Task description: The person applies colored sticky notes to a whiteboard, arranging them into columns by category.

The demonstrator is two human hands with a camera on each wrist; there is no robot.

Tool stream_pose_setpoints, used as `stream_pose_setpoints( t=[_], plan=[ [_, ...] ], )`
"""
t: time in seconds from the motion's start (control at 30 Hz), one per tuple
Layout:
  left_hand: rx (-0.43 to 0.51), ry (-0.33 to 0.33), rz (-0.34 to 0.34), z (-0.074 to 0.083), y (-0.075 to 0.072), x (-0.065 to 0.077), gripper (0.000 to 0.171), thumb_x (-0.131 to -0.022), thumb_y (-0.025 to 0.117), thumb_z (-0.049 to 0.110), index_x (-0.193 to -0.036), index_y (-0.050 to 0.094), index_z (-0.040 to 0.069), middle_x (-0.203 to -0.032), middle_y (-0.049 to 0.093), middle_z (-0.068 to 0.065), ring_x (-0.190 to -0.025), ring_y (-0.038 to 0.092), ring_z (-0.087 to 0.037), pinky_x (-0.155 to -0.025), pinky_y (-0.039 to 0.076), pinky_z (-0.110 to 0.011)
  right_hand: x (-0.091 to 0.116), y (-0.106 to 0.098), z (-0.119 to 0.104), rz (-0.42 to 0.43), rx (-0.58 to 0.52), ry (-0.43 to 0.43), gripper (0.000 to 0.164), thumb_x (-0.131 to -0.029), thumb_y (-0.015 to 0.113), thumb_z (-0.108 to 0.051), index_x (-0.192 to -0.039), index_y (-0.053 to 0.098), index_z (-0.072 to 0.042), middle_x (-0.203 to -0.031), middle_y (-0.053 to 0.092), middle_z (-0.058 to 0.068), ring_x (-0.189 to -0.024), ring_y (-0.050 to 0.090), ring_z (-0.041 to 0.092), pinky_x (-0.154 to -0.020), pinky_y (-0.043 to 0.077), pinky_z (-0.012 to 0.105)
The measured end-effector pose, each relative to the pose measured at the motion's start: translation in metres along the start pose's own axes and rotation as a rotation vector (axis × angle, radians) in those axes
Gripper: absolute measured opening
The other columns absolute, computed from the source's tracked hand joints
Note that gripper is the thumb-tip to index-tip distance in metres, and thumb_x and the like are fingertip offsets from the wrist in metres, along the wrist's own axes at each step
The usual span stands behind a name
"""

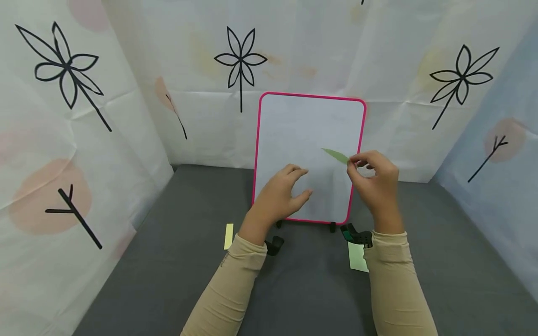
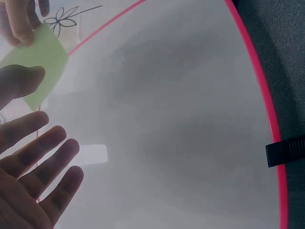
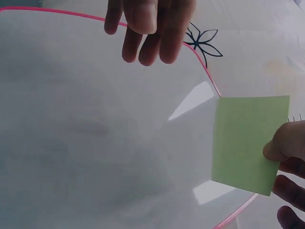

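Observation:
My right hand (image 1: 376, 179) pinches a light green sticky note (image 3: 243, 143) by one edge, thumb on its near face. In the head view the note (image 1: 335, 155) appears as a thin sliver in front of the whiteboard (image 1: 302, 126), which stands upright with a pink frame. My left hand (image 1: 279, 193) is held before the board's lower left with fingers spread and nothing in them. Its thumb overlaps the note (image 2: 55, 57) in the left wrist view, though the head view shows them apart. The board's surface bears no marks, only glare and shadows.
On the dark grey table (image 1: 201, 289) lie a pale green paper (image 1: 357, 256), partly behind the right wrist, and a yellow strip (image 1: 228, 236) beside the left. Black supports (image 1: 333, 227) hold the board's lower edge. Cloth walls (image 1: 138, 28) with drawn flowers enclose the table.

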State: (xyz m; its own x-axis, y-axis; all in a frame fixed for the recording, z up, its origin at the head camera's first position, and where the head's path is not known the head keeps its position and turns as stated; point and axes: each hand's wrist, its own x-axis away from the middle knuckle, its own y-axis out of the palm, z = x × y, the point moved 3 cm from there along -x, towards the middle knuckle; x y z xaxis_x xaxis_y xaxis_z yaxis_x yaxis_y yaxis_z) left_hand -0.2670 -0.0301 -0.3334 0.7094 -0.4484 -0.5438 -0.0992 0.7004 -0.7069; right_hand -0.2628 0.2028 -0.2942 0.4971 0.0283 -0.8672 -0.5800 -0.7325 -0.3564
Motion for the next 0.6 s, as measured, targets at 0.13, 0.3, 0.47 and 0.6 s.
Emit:
stream_pose_setpoints(
  t=[0.13,0.3,0.47,0.6],
  plan=[
    [-0.007,0.007,0.000,-0.002,-0.001,0.000,0.055,-0.099,0.076,0.021,-0.146,0.060,-0.002,-0.139,0.063,-0.015,-0.124,0.067,-0.028,-0.104,0.057,-0.040,-0.002,0.008,-0.002,0.088,-0.003,-0.020,0.003,-0.088,0.077,0.004,-0.091,0.079,0.004,-0.088,0.077,0.020,-0.082,0.064,0.035,-0.085,0.042,0.018],
    [-0.055,0.006,0.003,0.000,0.001,-0.004,0.058,-0.097,0.078,0.020,-0.147,0.059,-0.002,-0.144,0.060,-0.012,-0.130,0.064,-0.025,-0.109,0.055,-0.038,-0.005,0.006,0.001,0.179,0.011,-0.029,0.005,-0.091,0.074,0.004,-0.090,0.078,0.004,-0.088,0.076,0.020,-0.082,0.063,0.038,-0.084,0.040,0.026],
    [-0.064,0.001,-0.023,0.001,0.010,-0.006,0.058,-0.099,0.076,0.022,-0.149,0.057,-0.002,-0.150,0.058,-0.012,-0.137,0.060,-0.026,-0.114,0.051,-0.040,-0.007,0.004,0.005,0.246,0.027,-0.030,0.010,-0.093,0.071,0.001,-0.091,0.079,0.006,-0.089,0.076,0.021,-0.082,0.061,0.037,-0.083,0.039,0.031],
    [-0.058,-0.006,-0.034,0.002,0.020,-0.008,0.059,-0.100,0.075,0.023,-0.150,0.056,-0.001,-0.153,0.056,-0.013,-0.141,0.058,-0.027,-0.116,0.050,-0.040,-0.007,0.004,0.009,0.258,0.029,-0.032,0.010,-0.094,0.071,0.001,-0.091,0.079,0.006,-0.089,0.075,0.021,-0.083,0.060,0.037,-0.083,0.040,0.033]
  ],
)
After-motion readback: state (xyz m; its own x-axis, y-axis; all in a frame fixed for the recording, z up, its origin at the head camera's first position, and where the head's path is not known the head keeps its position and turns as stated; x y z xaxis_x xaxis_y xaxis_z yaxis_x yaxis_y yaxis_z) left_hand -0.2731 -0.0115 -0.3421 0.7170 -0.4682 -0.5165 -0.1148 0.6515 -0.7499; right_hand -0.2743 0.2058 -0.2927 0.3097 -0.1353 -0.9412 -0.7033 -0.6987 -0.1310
